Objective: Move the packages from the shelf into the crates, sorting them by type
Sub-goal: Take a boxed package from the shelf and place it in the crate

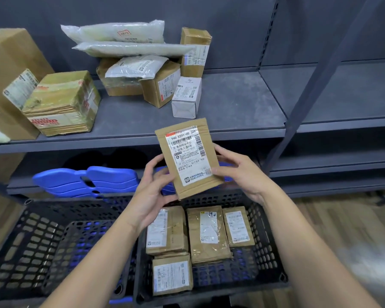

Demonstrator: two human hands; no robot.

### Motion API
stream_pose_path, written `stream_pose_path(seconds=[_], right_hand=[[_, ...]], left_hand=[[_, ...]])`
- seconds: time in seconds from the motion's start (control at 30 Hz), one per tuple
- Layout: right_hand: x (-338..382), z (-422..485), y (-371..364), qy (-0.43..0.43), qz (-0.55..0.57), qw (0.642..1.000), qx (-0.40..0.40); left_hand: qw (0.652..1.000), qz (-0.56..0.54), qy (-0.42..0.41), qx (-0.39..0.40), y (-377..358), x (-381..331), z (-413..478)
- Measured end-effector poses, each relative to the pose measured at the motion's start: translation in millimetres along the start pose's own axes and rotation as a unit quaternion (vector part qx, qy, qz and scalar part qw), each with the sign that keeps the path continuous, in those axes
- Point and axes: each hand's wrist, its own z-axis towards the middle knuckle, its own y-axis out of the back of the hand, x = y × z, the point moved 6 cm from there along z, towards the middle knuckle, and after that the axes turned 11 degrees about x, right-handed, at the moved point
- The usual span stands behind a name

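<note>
Package (187, 156) grasped by left hand (151, 190), right hand (240, 172), above crate (266, 230); boxes (162, 85), bags (113, 33) behind on shelf (231, 103).

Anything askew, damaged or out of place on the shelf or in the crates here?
Only the shelf pile: white poly bags lie heaped, and one brown box beneath sits tilted. Packages in the right crate lie flat. The held package looks intact.

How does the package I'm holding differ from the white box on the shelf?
The held package is flat and brown; the white box is blocky. The held package is up in the left hand and right hand; the white box stands on the shelf. Both carry labels.
</note>
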Motion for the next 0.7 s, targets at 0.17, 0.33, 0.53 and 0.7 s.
stream_pose_path(seconds=[0.17, 0.33, 0.53, 0.7], right_hand=[[-18.8, -14.1, 24.2, -0.005, 0.036, 0.999, -0.031], [-42.9, -19.7, 51.9, -0.049, -0.002, 0.995, -0.081], [-82.2, -5.6, 62.4, -0.079, -0.062, 0.992, -0.081], [-109.2, -0.4, 57.6, -0.110, -0.104, 0.987, -0.060]], left_hand=[[0.998, 0.058, 0.024, -0.009, -12.1, 14.0, 5.5], [0.992, 0.103, 0.075, -0.025, -21.7, 46.8, 9.8], [0.984, 0.105, 0.129, -0.070, -24.7, 89.2, 8.6], [0.975, 0.115, 0.167, -0.088, -19.8, 114.8, 6.6]])
